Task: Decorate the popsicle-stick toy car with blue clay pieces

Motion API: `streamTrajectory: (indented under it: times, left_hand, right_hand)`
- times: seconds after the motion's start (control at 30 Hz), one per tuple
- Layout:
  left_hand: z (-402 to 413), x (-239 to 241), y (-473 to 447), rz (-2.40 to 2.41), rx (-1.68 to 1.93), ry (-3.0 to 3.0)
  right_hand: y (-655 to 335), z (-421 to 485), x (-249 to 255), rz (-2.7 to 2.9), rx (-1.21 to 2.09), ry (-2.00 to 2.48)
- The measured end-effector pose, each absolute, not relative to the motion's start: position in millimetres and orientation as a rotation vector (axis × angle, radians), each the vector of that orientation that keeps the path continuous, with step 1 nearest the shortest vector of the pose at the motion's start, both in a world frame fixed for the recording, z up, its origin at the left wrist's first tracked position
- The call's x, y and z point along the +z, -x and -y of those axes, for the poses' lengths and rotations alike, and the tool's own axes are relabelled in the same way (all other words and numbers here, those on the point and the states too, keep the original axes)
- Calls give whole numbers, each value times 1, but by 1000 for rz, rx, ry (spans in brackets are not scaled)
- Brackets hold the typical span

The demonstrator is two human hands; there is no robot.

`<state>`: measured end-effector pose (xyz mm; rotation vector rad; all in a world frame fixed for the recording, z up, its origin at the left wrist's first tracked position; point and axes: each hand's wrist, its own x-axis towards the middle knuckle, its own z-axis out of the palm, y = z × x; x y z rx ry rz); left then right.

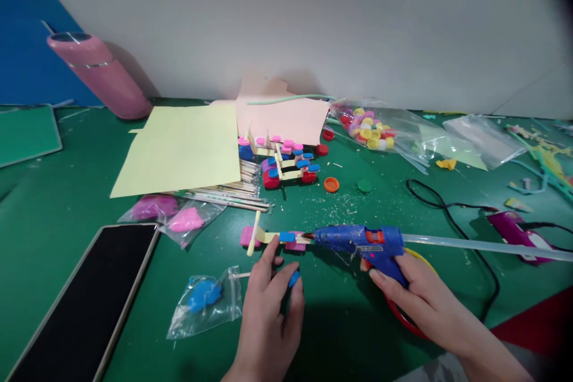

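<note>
My right hand [418, 292] grips a blue hot glue gun [349, 239] by its handle, with a long clear glue stick [470, 245] out of its back. The nozzle points left, at the right end of a small craft model [271, 237] made of pink, cream and blue parts. My left hand [271, 310] pinches a small blue piece [294, 279] with its thumb and a finger, while another fingertip rests against the model. Close to that hand lies a clear bag with blue clay [205, 295]. Similar small models [290, 168] with coloured wheels stand farther back.
A phone [85, 304] lies at left, near bags of pink clay [185, 219]. Sticks [224, 198] lie partly under yellow paper [183, 149]. A pink bottle [102, 74] stands behind. A bag of bottle caps [369, 128], a black cord [447, 209] and a purple device [514, 236] are right.
</note>
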<state>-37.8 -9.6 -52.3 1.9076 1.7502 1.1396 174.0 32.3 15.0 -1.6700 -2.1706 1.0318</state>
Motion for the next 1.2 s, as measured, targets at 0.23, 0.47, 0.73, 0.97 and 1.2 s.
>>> streamTrajectory:
  times: [0.23,0.47,0.73,0.97,1.2]
  left_hand:
    - [10,-53,38,-1746,1134,-1907]
    - [9,-52,37,-1748,1136,-1919]
    - [9,-51,37,-1761,1125,-1935]
    - [9,-53,37,-1759,1131,-1927]
    - [8,-51,37,-1765,1120,-1929]
  right_hand:
    - [-176,-32,13,2178,1028,1660]
    - [-182,-32,13,2172,971,1677]
    - [-183,-30,15,2154,1057,1677]
    - [-179,-28,15,2100,1021,1680]
    - [-178,-26,13,2070,1016,1712]
